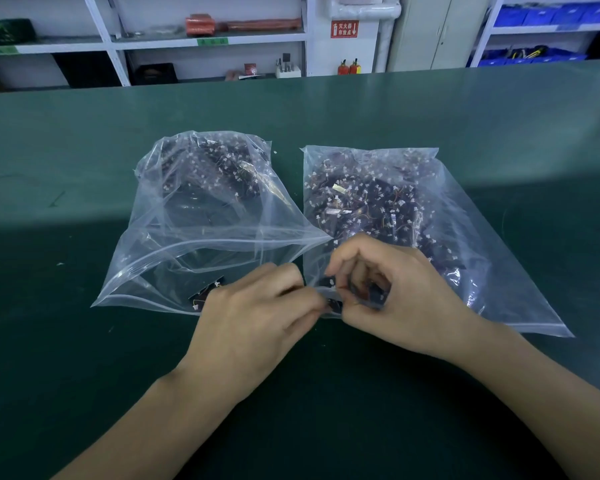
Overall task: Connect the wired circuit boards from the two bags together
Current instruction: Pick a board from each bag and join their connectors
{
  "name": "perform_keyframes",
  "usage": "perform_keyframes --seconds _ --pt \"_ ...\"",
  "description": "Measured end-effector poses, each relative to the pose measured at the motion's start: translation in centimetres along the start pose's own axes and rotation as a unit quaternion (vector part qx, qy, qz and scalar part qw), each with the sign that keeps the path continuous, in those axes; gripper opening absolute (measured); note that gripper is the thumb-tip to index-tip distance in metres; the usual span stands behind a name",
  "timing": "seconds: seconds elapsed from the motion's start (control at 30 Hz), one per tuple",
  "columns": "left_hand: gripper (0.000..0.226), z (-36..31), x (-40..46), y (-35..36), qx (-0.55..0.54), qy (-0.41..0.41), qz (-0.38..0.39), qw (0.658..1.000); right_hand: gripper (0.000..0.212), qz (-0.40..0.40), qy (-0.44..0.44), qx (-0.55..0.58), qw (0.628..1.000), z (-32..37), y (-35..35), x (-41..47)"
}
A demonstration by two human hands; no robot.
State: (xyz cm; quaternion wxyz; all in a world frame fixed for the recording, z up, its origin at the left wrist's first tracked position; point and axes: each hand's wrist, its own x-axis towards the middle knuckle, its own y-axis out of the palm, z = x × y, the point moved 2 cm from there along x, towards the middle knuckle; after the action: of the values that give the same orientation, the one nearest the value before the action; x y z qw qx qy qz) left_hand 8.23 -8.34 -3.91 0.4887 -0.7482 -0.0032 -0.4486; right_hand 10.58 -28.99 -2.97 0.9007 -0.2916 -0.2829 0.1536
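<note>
Both grips meet near the counter's front edge, a little right of its middle: the left hand (257, 306) has its fingers curled and its fingertips pinched toward the right hand (388, 292), which curls round a small dark circuit board (335, 304) with thin wires. Most of that board is hidden behind the fingers, so whether its connector is joined to anything cannot be told. What exactly the left fingertips pinch is also covered; it looks like the same board or its wire. Just beyond the left hand, one loose board (207, 291) lies inside the mouth of the left bag (174, 251), a clear zip bag lying on the green counter (66, 358). The right bag (499, 271) lies just beside it, its near edge under the right hand. Each bag holds a dark heap of boards dotted with small white connectors, blurred by the plastic's glare; single parts cannot be made out. Past the counter's far edge stand white shelves (208, 39) with red packets, and a red sign (344, 29) with white Chinese characters, too small to read surely, hangs above two red extinguishers (349, 67). Blue bins (548, 15) fill the shelves at far right.
</note>
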Motion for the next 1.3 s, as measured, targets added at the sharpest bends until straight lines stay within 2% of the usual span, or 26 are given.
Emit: perform_keyframes --seconds 0.13,0.23,0.3,0.37,0.43,0.5,0.6,0.77,1.03,1.17,1.3 --pt "0.016 0.1 -0.2 0.2 0.069 0.047 0.043 0.996 0.038 0.008 -0.002 -0.010 1.000 0.1 0.3 0.0" --pt "0.033 -0.1 -0.3 0.2 0.053 0.038 0.077 0.995 0.038 0.015 -0.001 -0.013 1.000 0.1 0.4 0.0" --pt "0.028 -0.3 -0.4 0.1 -0.002 0.010 0.081 0.997 0.038 0.018 0.003 -0.007 1.000 0.0 0.3 0.0" --pt "0.019 0.1 -0.5 -0.1 -0.082 -0.054 0.065 0.993 0.034 0.015 0.007 0.002 1.000 0.1 0.2 0.0" --pt "0.019 0.7 -0.7 -0.3 -0.103 -0.103 0.052 0.988 0.025 0.016 0.006 0.002 1.000 0.1 0.1 0.0" --pt "0.022 1.4 -0.8 -0.9 -0.067 -0.117 0.048 0.990 0.024 0.029 0.009 -0.001 1.000 0.2 0.2 0.0" --pt "0.028 2.8 -1.0 -1.7 0.043 -0.142 0.059 0.987 0.032 0.053 0.014 -0.006 0.998 0.1 0.4 -0.2" --pt "0.021 6.2 -1.5 -2.6 0.139 -0.247 0.104 0.953 0.033 0.069 0.018 -0.009 0.997 -0.2 0.4 -0.4" --pt "0.027 7.3 -1.6 -3.3 0.161 -0.305 0.213 0.914 0.027 0.065 0.007 -0.027 0.997 -0.3 0.6 -0.4" --pt "0.023 7.1 -1.5 -3.3 0.141 -0.315 0.218 0.913 0.027 0.060 0.003 -0.032 0.998 -0.3 0.6 -0.5" --pt "0.024 6.5 -1.3 -2.9 0.118 -0.265 0.159 0.944 0.027 0.053 0.002 -0.042 0.998 -0.4 0.7 -0.5"
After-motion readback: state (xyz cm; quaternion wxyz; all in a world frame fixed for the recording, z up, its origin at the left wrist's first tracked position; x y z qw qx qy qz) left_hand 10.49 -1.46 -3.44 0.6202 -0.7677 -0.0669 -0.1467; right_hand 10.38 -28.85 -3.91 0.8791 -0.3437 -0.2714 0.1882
